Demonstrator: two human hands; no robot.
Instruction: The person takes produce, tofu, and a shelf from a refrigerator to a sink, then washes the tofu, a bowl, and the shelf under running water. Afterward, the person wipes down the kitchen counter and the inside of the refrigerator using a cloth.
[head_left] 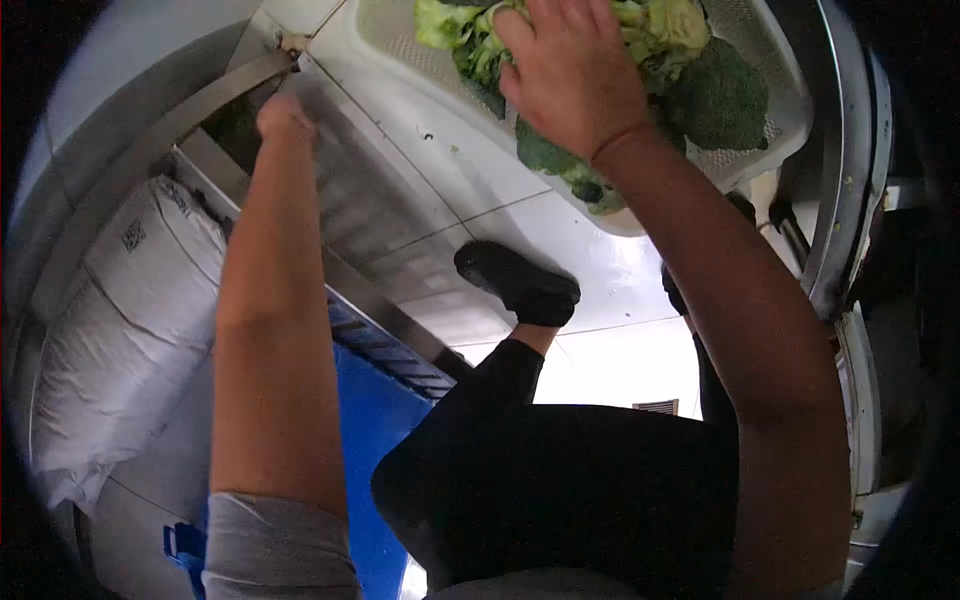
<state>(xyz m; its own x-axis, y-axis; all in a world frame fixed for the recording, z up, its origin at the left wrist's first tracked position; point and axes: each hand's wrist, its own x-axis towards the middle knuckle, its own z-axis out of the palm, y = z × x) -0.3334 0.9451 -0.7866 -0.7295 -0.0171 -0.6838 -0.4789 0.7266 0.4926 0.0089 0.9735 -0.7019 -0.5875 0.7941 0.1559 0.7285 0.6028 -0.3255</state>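
Observation:
My right hand (pixel 570 75) is at the top of the view, over a pale plastic basket (pixel 800 95) with broccoli in it. Its fingers curl around some broccoli (pixel 480 45), and the fingertips are partly cut off by the frame. Dark green broccoli heads (pixel 720 95) and pale cut stalks (pixel 680 22) lie around this hand. Far from it, my left hand (pixel 286 115) reaches down beside a metal frame (pixel 215 160) at the upper left. That hand is blurred, and its fingers are hidden. A grey smear shows just right of it; I cannot make out what it is.
A stuffed white sack (pixel 130 320) lies at the left. Something blue (pixel 375 430) stands under my left arm, by a slatted metal rack (pixel 390 350). My shoe (pixel 515 275) is on the tiled floor (pixel 410 130). A curved metal edge (pixel 840 200) borders the right.

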